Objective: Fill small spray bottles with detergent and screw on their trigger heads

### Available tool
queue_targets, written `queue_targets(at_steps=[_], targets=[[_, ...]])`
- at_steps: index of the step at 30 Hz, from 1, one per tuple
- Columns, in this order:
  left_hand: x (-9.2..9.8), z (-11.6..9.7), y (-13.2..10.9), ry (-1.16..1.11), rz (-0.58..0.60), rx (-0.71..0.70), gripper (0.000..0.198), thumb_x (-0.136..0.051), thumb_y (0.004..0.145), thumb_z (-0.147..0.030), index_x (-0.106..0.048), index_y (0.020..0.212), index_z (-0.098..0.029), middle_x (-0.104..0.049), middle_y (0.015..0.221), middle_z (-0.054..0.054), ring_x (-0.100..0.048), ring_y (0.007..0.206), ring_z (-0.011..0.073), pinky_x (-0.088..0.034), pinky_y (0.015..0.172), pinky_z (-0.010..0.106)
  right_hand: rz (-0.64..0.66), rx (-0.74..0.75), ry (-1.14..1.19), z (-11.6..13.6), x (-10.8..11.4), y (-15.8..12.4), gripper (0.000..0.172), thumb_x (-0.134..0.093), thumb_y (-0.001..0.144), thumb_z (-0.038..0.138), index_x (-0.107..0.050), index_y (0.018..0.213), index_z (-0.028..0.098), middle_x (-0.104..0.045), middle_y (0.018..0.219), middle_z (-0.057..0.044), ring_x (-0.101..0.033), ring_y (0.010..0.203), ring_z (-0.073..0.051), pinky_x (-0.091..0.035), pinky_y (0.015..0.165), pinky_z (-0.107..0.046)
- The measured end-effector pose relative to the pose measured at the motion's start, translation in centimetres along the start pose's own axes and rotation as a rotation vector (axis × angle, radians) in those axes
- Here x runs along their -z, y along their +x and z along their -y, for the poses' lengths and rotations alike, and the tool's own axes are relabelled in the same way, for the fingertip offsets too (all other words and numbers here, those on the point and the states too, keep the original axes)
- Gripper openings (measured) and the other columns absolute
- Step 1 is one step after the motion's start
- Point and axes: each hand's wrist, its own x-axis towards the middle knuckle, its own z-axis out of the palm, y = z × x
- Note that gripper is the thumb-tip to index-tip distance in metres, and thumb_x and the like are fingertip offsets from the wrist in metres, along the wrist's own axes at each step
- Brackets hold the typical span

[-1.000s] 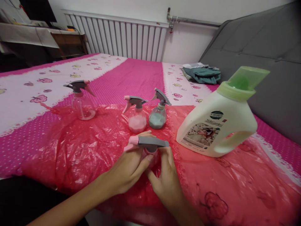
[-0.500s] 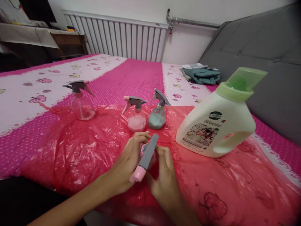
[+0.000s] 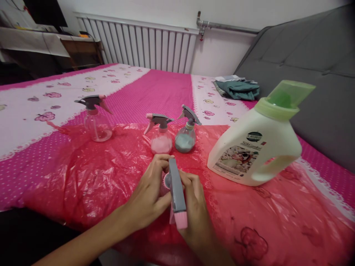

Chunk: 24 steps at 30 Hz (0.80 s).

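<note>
Between my hands stands a small spray bottle point(image 3: 177, 188) with a grey trigger head and a pink nozzle pointing toward me. My left hand point(image 3: 149, 188) wraps round the left side of its body, thumb near the neck. From the right, my right hand point(image 3: 195, 203) closes on it just below the head; some fingers are hidden behind the head. Just beyond my hands, a pink-and-grey spray bottle point(image 3: 161, 142) holds pale, foamy-looking contents. Beside it is another spray bottle point(image 3: 185, 140) with blue-green contents.
A large white detergent jug point(image 3: 255, 147) with a green cap stands at right. Farther left is a clear spray bottle point(image 3: 97, 125) with a pink collar. Red plastic sheeting point(image 3: 105, 177) covers the bed's near part. Folded clothes point(image 3: 240, 88) lie by the grey headboard point(image 3: 305, 55).
The held bottle's spray head has turned, its nozzle swinging from lower left to lower right. My left thumb has come up near the neck. The other bottles and the jug stay put.
</note>
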Motion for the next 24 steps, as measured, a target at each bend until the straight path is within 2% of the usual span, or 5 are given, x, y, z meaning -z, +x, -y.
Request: queue_targets(at_steps=[9,13,18,21,24], targets=[[-0.06,-0.12,-0.34,0.031,-0.013,0.07,0.05,-0.063,0.09,-0.019,-0.039,0.133,-0.029,-0.05,0.125,0.005,-0.058,0.107,0.022,-0.053,0.096,0.042,-0.026,0.009,-0.023,0.24,-0.24,0.01,0.078,-0.049,0.08,0.013,-0.038,0.153,0.037,-0.046,0.133,-0.008,-0.052,0.122,-0.028,-0.053,0.102,-0.052],[-0.05,-0.06,-0.21,0.041,-0.015,0.082,0.044,-0.063,0.091,-0.022,-0.041,0.129,-0.028,-0.051,0.124,0.006,-0.059,0.109,0.0232,-0.054,0.096,0.042,-0.016,-0.009,0.001,0.15,-0.46,-0.13,0.074,-0.051,0.084,0.013,-0.04,0.153,0.038,-0.047,0.134,-0.008,-0.052,0.122,-0.028,-0.053,0.102,-0.052],[-0.06,0.22,-0.21,0.043,0.008,0.044,0.041,-0.06,0.096,-0.029,-0.038,0.131,-0.028,-0.05,0.132,0.008,-0.055,0.124,0.0275,-0.049,0.104,0.047,-0.067,-0.063,0.09,-0.29,-0.75,-0.35,0.069,-0.054,0.092,0.018,-0.038,0.153,0.045,-0.049,0.131,-0.006,-0.053,0.121,-0.028,-0.051,0.104,-0.057],[0.2,0.07,-0.09,0.047,0.051,0.001,0.036,-0.056,0.1,-0.03,-0.041,0.132,-0.028,-0.052,0.13,0.007,-0.055,0.121,0.0268,-0.048,0.104,0.047,-0.055,-0.073,0.106,-0.47,-0.76,-0.44,0.066,-0.054,0.095,0.021,-0.036,0.153,0.047,-0.049,0.131,-0.005,-0.053,0.122,-0.028,-0.051,0.105,-0.058],[0.57,-0.24,0.13,0.04,0.097,-0.051,0.019,-0.049,0.103,-0.029,-0.05,0.121,-0.026,-0.055,0.124,0.007,-0.056,0.116,0.0266,-0.048,0.1,0.045,-0.054,-0.063,0.015,-0.51,-0.73,-0.3,0.06,-0.053,0.099,0.027,-0.035,0.154,0.044,-0.05,0.13,-0.006,-0.055,0.12,-0.026,-0.054,0.104,-0.054]])
